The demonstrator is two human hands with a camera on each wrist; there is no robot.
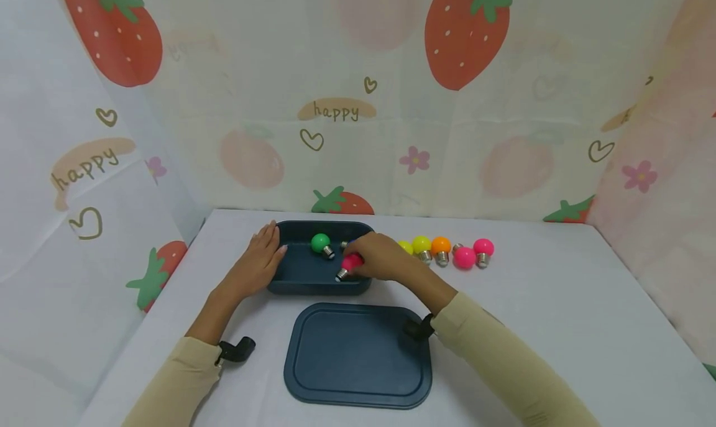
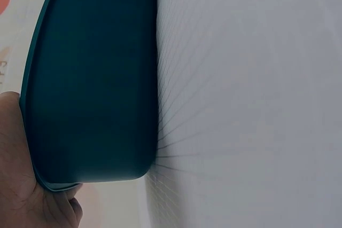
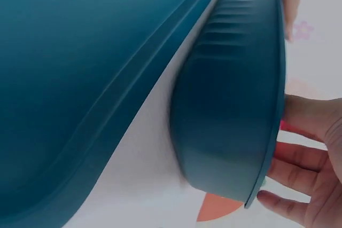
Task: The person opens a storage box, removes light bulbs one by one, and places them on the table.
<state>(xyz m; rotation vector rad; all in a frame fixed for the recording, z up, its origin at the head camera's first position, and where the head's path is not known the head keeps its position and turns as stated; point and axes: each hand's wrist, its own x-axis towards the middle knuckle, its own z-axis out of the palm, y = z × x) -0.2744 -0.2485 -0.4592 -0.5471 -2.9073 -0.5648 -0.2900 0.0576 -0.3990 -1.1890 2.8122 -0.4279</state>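
A dark blue rectangular box (image 1: 319, 288) stands on the table, its inside facing up. My left hand (image 1: 258, 259) holds its left end, thumb over the rim and fingers along the outer side. Inside the box, my right hand (image 1: 380, 256) grips a pink light bulb (image 1: 352, 263), its metal base pointing down and left. Only a sliver of the pink bulb (image 3: 284, 126) shows past the rim in the right wrist view. A green light bulb (image 1: 321, 243) lies in the box. Another bulb there, with some blue showing, is mostly hidden behind my right hand.
A dark blue lid (image 1: 358, 355) lies flat in front of the box, under my right wrist. Right of the box, a row of bulbs holds yellow (image 1: 422, 245), orange (image 1: 440, 245) and pink (image 1: 464, 258) ones. A strawberry-print cloth (image 1: 414, 128) hangs behind the table.
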